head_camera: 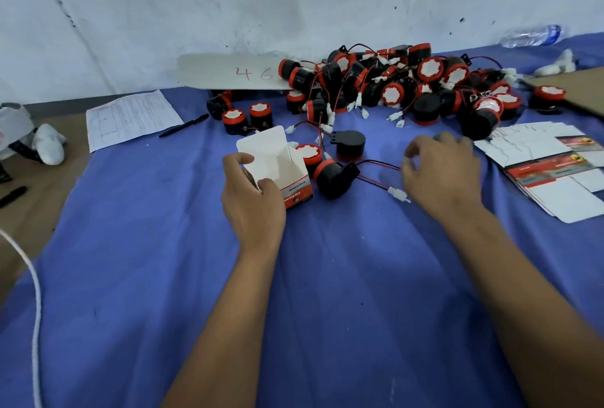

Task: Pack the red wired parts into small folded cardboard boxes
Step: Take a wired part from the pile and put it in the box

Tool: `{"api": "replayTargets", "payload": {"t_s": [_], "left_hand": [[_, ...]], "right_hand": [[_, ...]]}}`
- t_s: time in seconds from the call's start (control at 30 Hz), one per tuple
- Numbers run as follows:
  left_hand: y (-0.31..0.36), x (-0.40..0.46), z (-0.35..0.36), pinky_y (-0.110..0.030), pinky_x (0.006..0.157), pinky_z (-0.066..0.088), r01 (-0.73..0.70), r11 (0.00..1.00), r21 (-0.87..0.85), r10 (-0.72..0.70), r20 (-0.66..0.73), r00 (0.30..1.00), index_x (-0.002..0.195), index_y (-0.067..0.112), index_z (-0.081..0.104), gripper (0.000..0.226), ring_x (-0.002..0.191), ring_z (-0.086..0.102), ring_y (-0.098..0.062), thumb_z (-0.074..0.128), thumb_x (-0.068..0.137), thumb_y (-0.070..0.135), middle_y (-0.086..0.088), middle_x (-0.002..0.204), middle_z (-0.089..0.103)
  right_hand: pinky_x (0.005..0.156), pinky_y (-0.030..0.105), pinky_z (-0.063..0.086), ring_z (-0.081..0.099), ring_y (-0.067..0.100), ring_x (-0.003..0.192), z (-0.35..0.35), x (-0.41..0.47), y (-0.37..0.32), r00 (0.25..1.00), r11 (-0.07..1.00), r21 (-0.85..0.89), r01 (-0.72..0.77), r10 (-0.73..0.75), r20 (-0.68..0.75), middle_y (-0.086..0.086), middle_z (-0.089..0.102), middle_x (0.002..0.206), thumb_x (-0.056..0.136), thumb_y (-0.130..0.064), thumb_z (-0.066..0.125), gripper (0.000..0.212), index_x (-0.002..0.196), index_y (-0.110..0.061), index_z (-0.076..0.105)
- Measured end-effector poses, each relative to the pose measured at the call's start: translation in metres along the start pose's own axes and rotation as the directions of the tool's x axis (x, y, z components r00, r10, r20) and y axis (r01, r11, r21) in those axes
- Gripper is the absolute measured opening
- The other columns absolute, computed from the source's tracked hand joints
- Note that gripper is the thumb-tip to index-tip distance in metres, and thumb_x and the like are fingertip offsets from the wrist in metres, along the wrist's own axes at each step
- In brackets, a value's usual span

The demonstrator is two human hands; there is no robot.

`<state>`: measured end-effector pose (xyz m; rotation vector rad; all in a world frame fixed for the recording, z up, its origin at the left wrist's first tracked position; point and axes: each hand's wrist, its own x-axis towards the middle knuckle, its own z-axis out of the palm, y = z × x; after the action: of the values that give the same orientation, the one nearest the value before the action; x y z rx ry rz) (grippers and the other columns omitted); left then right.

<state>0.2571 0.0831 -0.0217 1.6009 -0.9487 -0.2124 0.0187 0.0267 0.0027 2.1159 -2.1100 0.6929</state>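
A: Where's the part rn?

B: One red wired part [333,175] lies on its side on the blue counter [163,276], just right of the small cardboard box [284,168]. Its red/black lead [379,172] runs right to a white plug [398,194] beside the right hand.

A: Hands?

B: Left hand [251,201] holds the box, thumb over the near rim, fingers round the left wall; lid flap up, box open. Right hand [441,172] hovers over the lead, fingers curled. Can't tell if it pinches the wire or holds nothing.

A: How'll it handle?

B: Prob. light, hard plastic body, round, so it may roll. The wire's floppy and thin; I wouldn't lift by it, the joint looks like the weak spot. Better to take the black barrel across its sides, then tuck the lead and plug in after. The box is thin card, will dent if squeezed.

A: What's around, anything in the way?

B: Big pile of same parts [408,87] at the back w/ tangled leads. Two more parts, [309,155] and [348,146], sit just behind, near the box, so wires could snag. Flat unfolded boxes [555,178] at right. Paper sheet [130,116] and pen [183,126] at left, card marked 46 [235,72] by the wall, bottle [532,35] far right.
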Motion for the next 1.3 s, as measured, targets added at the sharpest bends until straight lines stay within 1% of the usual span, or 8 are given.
{"api": "replayTargets", "payload": {"t_s": [0.13, 0.27, 0.4, 0.53, 0.8, 0.97, 1.2, 1.3], "left_hand": [[-0.002, 0.000, 0.001, -0.050, 0.067, 0.054, -0.005, 1.000, -0.001, 0.005, 0.014, 1.000, 0.115, 0.023, 0.048, 0.038, 0.074, 0.056, -0.017, 0.049, 0.084, 0.000, 0.008, 0.077, 0.050], [-0.007, 0.003, 0.003, -0.043, 0.065, 0.049, -0.034, 0.999, -0.003, 0.034, 0.040, 0.999, 0.116, 0.024, 0.047, 0.032, 0.071, 0.054, -0.014, 0.049, 0.091, 0.005, 0.006, 0.078, 0.051], [-0.014, 0.007, 0.009, -0.033, 0.076, 0.046, -0.120, 0.993, -0.020, 0.121, 0.115, 0.986, 0.122, 0.023, 0.050, 0.019, 0.085, 0.057, -0.010, 0.054, 0.104, 0.022, 0.013, 0.090, 0.054], [-0.018, 0.008, 0.012, -0.026, 0.075, 0.040, -0.144, 0.990, 0.007, 0.142, 0.133, 0.981, 0.123, 0.026, 0.052, 0.021, 0.088, 0.055, -0.003, 0.057, 0.103, 0.027, 0.017, 0.091, 0.054], [-0.017, 0.011, 0.005, -0.040, 0.073, 0.056, -0.077, 0.995, -0.065, 0.088, 0.203, 0.975, 0.113, 0.039, 0.052, 0.036, 0.086, 0.059, -0.005, 0.054, 0.089, 0.012, 0.025, 0.084, 0.058], [-0.018, 0.010, 0.004, -0.036, 0.069, 0.057, -0.084, 0.993, -0.080, 0.101, 0.236, 0.966, 0.113, 0.040, 0.051, 0.036, 0.082, 0.059, 0.004, 0.057, 0.091, 0.013, 0.018, 0.086, 0.059], [-0.016, 0.008, 0.004, -0.026, 0.068, 0.055, -0.078, 0.972, -0.220, 0.163, 0.400, 0.902, 0.112, 0.034, 0.060, 0.032, 0.078, 0.064, -0.010, 0.058, 0.090, 0.012, 0.010, 0.089, 0.070], [-0.015, 0.004, 0.006, -0.031, 0.072, 0.060, -0.064, 0.959, -0.276, 0.196, 0.483, 0.853, 0.117, 0.030, 0.061, 0.038, 0.090, 0.071, -0.016, 0.056, 0.095, 0.000, 0.004, 0.100, 0.074]], "right_hand": [[0.094, 0.039, 0.039, 0.046, 0.024, 0.115, 0.012, -0.015, -0.030, 0.869, 0.840, 0.280, 0.464, -0.493, 0.040, -0.004, 0.061, 0.117, 0.091, -0.062, 0.057, 0.053, 0.129, -0.026, 0.062], [0.085, 0.036, 0.032, 0.043, 0.021, 0.107, 0.021, -0.022, -0.040, 0.823, 0.812, 0.170, 0.558, -0.568, 0.010, -0.007, 0.055, 0.109, 0.079, -0.055, 0.076, 0.060, 0.131, -0.029, 0.059], [0.083, 0.028, 0.036, 0.043, 0.016, 0.097, 0.012, -0.025, -0.038, 0.816, 0.738, 0.410, 0.537, -0.578, -0.028, -0.008, 0.053, 0.100, 0.081, -0.059, 0.070, 0.039, 0.102, -0.027, 0.061], [0.067, 0.012, 0.037, 0.051, 0.009, 0.082, 0.007, -0.031, -0.038, 0.753, 0.648, 0.605, 0.463, -0.648, 0.118, -0.010, 0.051, 0.087, 0.086, -0.030, 0.078, 0.028, 0.083, -0.023, 0.051], [0.074, 0.026, 0.053, 0.064, 0.013, 0.088, 0.000, -0.036, -0.045, 0.776, 0.603, 0.762, 0.236, -0.589, 0.225, -0.008, 0.066, 0.090, 0.089, -0.035, 0.075, 0.022, 0.101, -0.023, 0.060], [0.086, 0.021, 0.051, 0.059, -0.003, 0.099, 0.001, -0.045, -0.053, 0.610, 0.727, 0.593, 0.346, -0.655, 0.447, -0.021, 0.065, 0.104, 0.075, -0.059, 0.079, 0.045, 0.112, -0.038, 0.065], [0.092, 0.029, 0.052, 0.063, 0.010, 0.106, -0.010, -0.045, -0.067, 0.774, 0.466, 0.692, 0.551, -0.594, -0.217, -0.002, 0.069, 0.114, 0.084, -0.017, 0.081, 0.031, 0.112, -0.010, 0.070], [0.086, 0.040, 0.053, 0.064, 0.020, 0.100, -0.014, -0.042, -0.070, 0.782, 0.456, 0.690, 0.562, -0.565, -0.264, 0.003, 0.067, 0.105, 0.087, -0.009, 0.076, 0.018, 0.103, -0.006, 0.069]]}}
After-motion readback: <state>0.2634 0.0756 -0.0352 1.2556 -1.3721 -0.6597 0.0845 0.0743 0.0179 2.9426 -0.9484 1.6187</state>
